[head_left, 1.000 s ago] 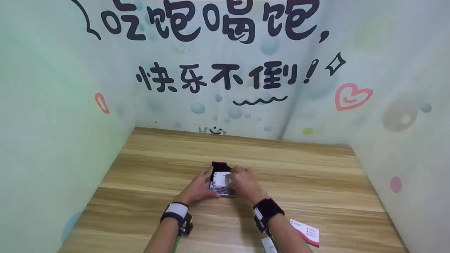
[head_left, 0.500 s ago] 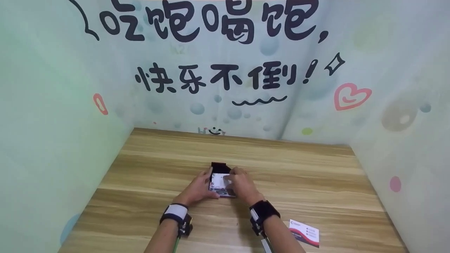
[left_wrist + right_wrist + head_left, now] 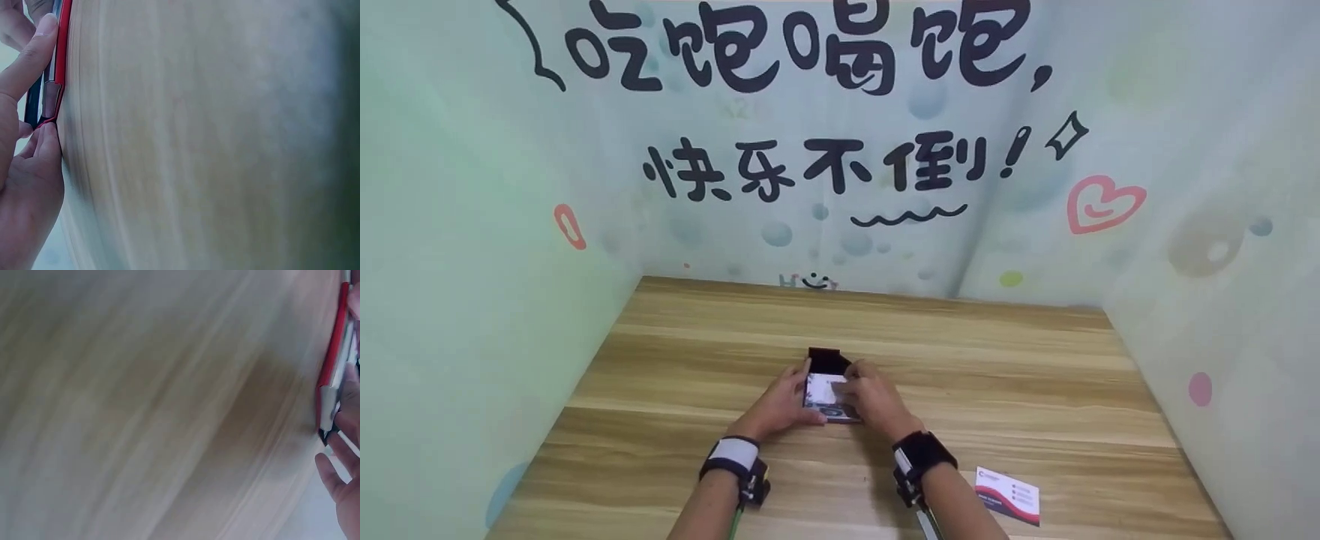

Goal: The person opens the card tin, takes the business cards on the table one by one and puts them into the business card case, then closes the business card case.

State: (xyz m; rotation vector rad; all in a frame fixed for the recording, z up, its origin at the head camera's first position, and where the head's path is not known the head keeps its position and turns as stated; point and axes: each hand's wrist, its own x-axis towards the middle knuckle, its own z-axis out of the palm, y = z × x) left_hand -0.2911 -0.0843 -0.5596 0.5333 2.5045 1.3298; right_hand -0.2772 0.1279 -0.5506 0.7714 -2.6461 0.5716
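Note:
A small flat card case, red outside (image 3: 63,42) and black inside, lies on the table with its black lid (image 3: 825,361) folded back. A white business card with a printed lower part (image 3: 821,388) sits in it. My left hand (image 3: 778,401) grips the case's left side, thumb along the near edge and fingers at the far end. From the right, my right hand (image 3: 879,397) reaches over, bent fingertips holding the card's right part. In the right wrist view its other fingers (image 3: 329,475) spread off the case's corner. Part of the card is hidden under that hand.
Another business card, white with a red and dark wave (image 3: 1009,496), lies at the front right, beside my right forearm. A wood-grain table (image 3: 660,360) spans the area. Printed fabric walls (image 3: 840,247) stand at the back and both sides.
The card in the case has slid slightly toward me and lies flatter, with my right hand moving along with it. My left hand keeps its grip. The view has shifted slightly.

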